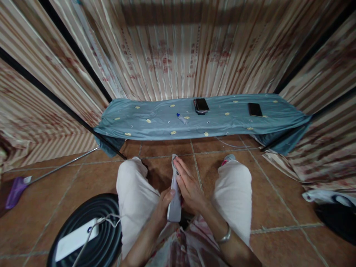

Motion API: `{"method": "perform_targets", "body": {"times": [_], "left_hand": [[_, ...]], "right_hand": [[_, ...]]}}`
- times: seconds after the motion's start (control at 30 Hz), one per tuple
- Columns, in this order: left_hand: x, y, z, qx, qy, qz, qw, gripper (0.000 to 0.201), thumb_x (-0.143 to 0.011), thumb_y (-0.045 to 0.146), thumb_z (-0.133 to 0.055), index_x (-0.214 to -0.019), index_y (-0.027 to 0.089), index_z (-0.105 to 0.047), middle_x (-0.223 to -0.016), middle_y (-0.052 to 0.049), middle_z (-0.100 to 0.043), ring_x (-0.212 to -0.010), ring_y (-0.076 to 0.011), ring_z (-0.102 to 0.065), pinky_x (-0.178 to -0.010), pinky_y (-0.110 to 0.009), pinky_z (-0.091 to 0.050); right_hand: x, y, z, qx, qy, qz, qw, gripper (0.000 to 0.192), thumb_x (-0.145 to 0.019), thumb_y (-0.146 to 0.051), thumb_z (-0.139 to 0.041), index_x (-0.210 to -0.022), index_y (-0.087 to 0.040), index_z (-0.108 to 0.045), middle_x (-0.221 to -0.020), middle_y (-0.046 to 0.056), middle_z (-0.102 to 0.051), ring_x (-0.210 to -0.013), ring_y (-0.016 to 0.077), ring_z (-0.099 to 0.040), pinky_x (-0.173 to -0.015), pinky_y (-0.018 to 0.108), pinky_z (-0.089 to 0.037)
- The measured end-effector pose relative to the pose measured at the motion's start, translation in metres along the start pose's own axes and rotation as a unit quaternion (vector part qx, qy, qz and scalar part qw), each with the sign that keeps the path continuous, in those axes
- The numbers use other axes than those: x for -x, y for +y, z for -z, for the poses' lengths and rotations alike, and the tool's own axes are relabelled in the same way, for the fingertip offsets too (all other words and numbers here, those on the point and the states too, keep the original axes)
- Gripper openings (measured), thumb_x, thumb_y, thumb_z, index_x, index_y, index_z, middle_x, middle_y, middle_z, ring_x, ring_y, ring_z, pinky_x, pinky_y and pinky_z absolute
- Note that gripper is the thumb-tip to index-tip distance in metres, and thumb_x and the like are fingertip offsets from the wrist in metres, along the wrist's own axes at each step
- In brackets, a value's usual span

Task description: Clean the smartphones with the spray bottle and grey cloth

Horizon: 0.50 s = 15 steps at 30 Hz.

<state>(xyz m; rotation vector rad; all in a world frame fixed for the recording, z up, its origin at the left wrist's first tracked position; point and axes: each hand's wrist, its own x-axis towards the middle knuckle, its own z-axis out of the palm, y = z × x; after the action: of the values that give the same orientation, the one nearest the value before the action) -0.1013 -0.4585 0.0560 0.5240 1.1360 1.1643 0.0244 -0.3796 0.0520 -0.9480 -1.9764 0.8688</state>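
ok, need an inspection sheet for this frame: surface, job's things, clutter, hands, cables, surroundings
Surface: low bench under a blue-grey cloth; brown tiled floor.
Job's things: pale grey folded cloth, pressed between both palms, upright over the lap.
Clutter: two phones and a small bottle on the bench; white slab on a black round stool; purple item on the floor at left.
Hands: left hand and right hand flat against the cloth.
Cables: white cord from the slab.
Surroundings: striped curtains on all sides.
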Motion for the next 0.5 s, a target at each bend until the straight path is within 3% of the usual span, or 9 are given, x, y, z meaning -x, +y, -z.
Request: {"method": "perform_targets", "body": {"times": [0.13,0.5], "left_hand": [[-0.007,0.003,-0.007,-0.017,-0.036,0.037,0.999,0.059,-0.065,0.072,-0.066,-0.075,0.014,-0.066,-0.065,-0.003,-0.063,-0.057,-0.0143,-0.053,-0.056,-0.027,-0.041],[-0.001,-0.002,-0.001,-0.006,-0.023,0.049,0.998,0.061,-0.07,0.073,-0.06,-0.073,0.013,-0.067,-0.061,-0.006,-0.065,-0.056,-0.0157,-0.056,-0.055,-0.027,-0.04]], "right_hand": [[-0.001,0.0,-0.002,-0.024,0.009,-0.02,0.999,0.051,-0.103,-0.031,-0.029,-0.154,-0.03,-0.023,-0.161,-0.002,-0.027,-0.148,0.0175,-0.024,-0.123,0.042,-0.024],[0.005,0.004,-0.013,-0.05,-0.007,-0.061,0.997,0.051,-0.103,-0.036,-0.029,-0.153,-0.028,-0.026,-0.16,0.0,-0.029,-0.148,0.0173,-0.025,-0.123,0.044,-0.023]]}}
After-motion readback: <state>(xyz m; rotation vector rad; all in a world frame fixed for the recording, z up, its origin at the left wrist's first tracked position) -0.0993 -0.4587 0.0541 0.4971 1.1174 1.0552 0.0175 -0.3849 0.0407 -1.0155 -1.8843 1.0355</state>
